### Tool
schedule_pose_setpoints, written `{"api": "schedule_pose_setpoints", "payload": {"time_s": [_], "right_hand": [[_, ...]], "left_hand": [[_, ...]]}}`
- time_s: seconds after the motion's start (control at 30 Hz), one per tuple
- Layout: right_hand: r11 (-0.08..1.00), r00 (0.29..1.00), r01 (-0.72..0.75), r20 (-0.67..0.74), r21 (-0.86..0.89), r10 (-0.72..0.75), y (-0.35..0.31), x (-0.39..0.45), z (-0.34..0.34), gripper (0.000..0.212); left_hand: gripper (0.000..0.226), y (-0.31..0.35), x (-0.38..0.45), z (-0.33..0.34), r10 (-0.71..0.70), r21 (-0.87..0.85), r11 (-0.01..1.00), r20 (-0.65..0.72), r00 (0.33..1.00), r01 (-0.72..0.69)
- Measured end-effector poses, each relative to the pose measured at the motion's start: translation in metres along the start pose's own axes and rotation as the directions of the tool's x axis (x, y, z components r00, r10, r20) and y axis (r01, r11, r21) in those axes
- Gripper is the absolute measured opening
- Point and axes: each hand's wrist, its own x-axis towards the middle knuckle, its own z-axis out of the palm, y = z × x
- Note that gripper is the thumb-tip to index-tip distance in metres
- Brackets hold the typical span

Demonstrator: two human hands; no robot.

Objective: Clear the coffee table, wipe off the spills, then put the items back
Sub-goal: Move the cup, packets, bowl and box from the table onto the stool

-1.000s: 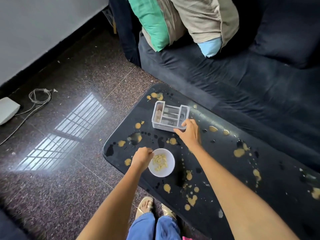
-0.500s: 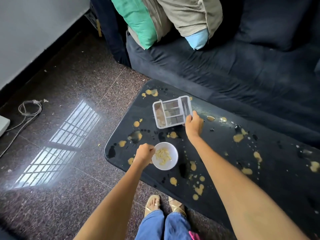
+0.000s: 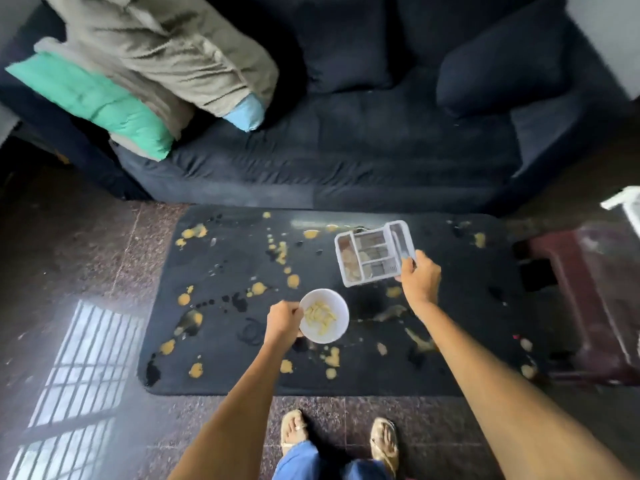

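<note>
Clearing step: left hand clamped on bowl rim, right hand clamped on tray corner, both above spattered table. Next: carrying off level, away from table.

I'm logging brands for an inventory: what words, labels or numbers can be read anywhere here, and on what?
None can be read.
Clear divided organiser in the right hand: no label shows; contents blurred.
White bowl in the left hand: plain, no print.
</note>
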Motion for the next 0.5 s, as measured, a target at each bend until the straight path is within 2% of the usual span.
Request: {"api": "schedule_pose_setpoints", "payload": {"time_s": [0.17,0.33,0.5], "right_hand": [[0.987,0.982,-0.139,-0.113,0.081,0.148,0.059,0.002,-0.096,0.041],[0.974,0.964,-0.205,-0.155,0.095,0.217,0.134,0.0,-0.173,0.026],[0.969,0.94,-0.229,-0.237,0.092,0.245,0.204,0.005,-0.256,0.038]], "left_hand": [[0.027,0.07,-0.003,0.06,0.056,0.101,0.993,0.057,0.997,-0.062],[0.024,0.136,-0.032,0.137,0.082,0.094,0.991,0.132,0.988,-0.095],[0.027,0.205,-0.07,0.232,0.167,0.154,0.97,0.146,0.975,-0.19]]}}
